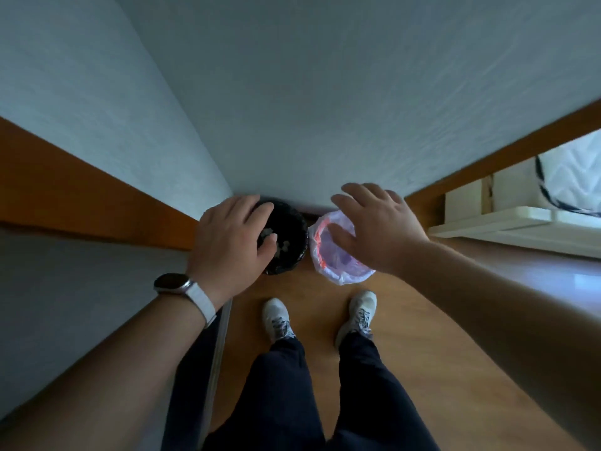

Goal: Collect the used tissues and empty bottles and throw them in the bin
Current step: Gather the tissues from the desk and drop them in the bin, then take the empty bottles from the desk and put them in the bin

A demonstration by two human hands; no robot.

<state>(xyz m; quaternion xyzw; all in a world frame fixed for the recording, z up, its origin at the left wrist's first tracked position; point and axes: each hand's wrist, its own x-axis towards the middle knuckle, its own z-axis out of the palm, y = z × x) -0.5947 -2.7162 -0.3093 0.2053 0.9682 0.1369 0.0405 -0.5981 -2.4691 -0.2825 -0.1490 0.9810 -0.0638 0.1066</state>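
Hands hover empty, splayed — left hand point(231, 236) over black bin point(292, 229), right hand point(380, 226) over white-lined bin point(344, 278).

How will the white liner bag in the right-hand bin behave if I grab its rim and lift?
The white liner bag looks thin and translucent, so it is probably floppy and would crumple in a grip. Nothing bulky shows inside, so it likely lifts light. Its rim is folded outward and down, so it may snag briefly coming off.
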